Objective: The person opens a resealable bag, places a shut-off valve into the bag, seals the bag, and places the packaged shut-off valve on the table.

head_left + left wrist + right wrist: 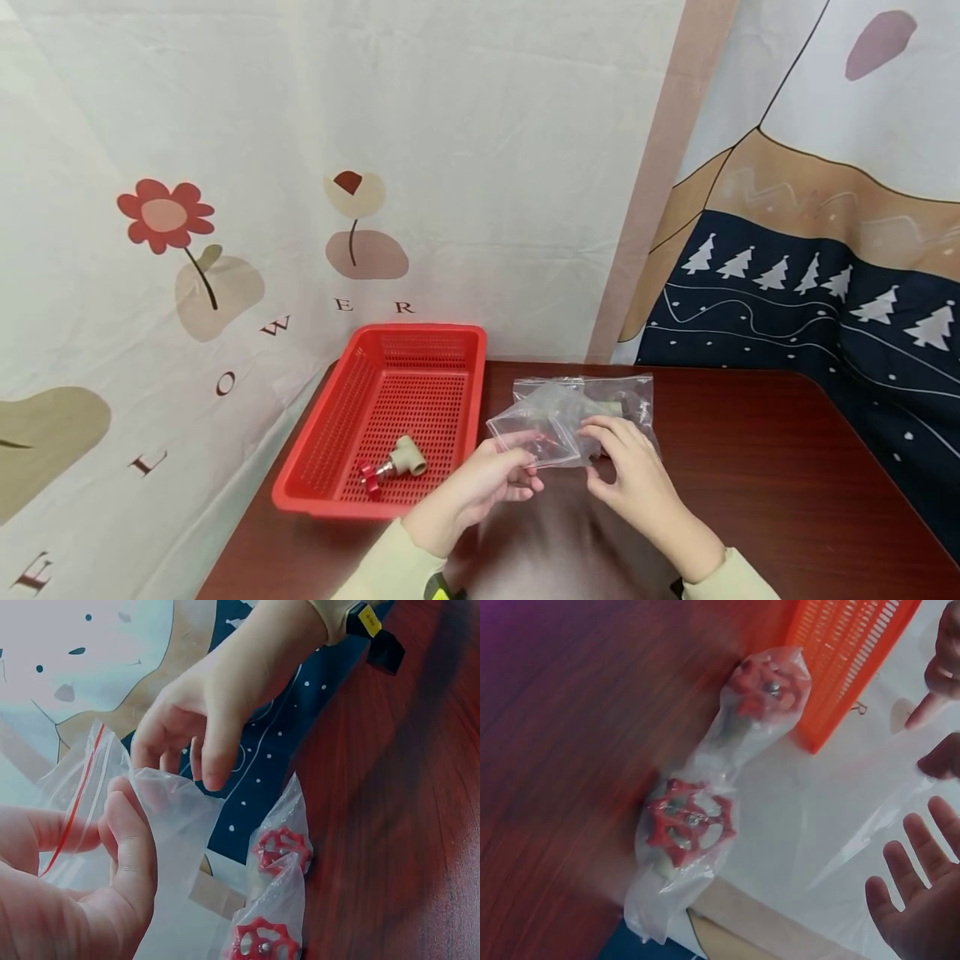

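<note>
My left hand (483, 487) pinches a clear zip bag (551, 437) near its edge; in the left wrist view a red zip line (75, 802) runs past the thumb. The bag hangs limp, with nothing visible inside. My right hand (633, 471) is at the bag's right side, thumb apart from the fingers; its fingers (906, 874) look spread in the right wrist view. Beyond the hands lie clear bags (640, 400) on the table. They hold valves with red handwheels, a nearer one (690, 821) and another (772, 686) closer to the basket.
Left of the hands stands a red perforated plastic basket (480, 367). Inside it lies an unbagged beige tee-shaped valve (407, 457) with a red handwheel. The dark red wooden table (780, 483) extends to the right. A printed cloth (480, 167) hangs behind the table.
</note>
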